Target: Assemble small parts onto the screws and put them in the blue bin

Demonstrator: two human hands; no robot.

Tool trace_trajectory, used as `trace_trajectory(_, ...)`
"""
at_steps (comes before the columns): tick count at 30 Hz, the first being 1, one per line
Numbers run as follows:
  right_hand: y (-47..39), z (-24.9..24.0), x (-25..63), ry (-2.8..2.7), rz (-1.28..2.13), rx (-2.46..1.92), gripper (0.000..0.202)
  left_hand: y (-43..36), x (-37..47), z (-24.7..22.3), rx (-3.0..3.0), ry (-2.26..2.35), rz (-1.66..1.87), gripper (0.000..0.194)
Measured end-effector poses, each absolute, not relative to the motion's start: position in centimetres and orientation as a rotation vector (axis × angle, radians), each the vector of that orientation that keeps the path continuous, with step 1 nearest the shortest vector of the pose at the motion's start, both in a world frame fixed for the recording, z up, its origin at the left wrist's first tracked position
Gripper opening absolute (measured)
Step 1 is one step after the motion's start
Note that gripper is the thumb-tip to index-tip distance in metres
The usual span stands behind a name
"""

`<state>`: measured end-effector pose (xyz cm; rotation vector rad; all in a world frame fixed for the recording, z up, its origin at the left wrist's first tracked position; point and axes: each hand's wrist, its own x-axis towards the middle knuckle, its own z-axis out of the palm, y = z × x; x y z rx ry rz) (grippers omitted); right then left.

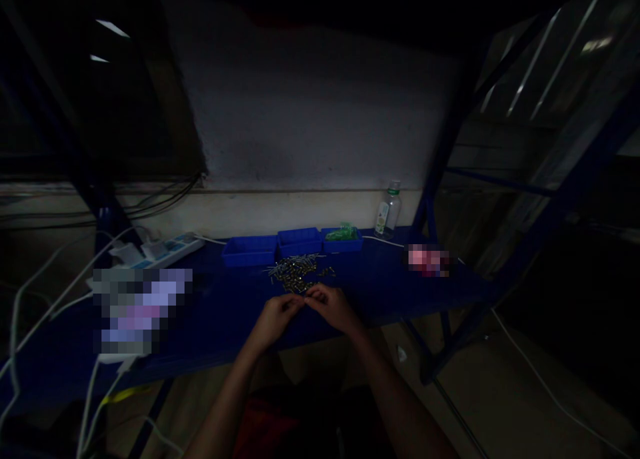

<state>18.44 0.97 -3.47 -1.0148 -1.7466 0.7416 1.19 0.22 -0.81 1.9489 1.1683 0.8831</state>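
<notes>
Head view: two hands meet beside a pile of small metal parts

The left hand (283, 308) and right hand (326, 300) have their fingertips pinched close together at the near edge of the metal parts (295, 272); whether they grip anything is too dark to tell. The parts lie loose on the blue table (220, 312), in front of three blue bins (249, 251). Green plastic (343, 233) sits in the rightmost bin, and a clear bottle (389, 212) stands to its right.

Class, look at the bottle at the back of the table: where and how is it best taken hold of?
I'd wrap the right hand around the body of the bottle, below the narrower neck, coming from the front. It stands upright, and the wall behind leaves that side the less open.
</notes>
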Motion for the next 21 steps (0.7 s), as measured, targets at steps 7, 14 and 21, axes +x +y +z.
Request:
trace_trajectory(7,0.93,-3.71,18.41,-1.79,0.768,-0.989,0.017,0.37,1.26,-0.99,1.995,1.14,0.831,0.035)
trace_trajectory(14,0.67,-3.39,18.42,-1.812,0.787,-0.994,0.018,0.26,1.35,-0.73,1.995,1.143,0.819,0.035)
trace_trajectory(21,0.6,-3.24,18.44,-1.816,0.772,-0.977,0.018,0.21,1.52,-0.54,1.978,1.132,0.833,0.034)
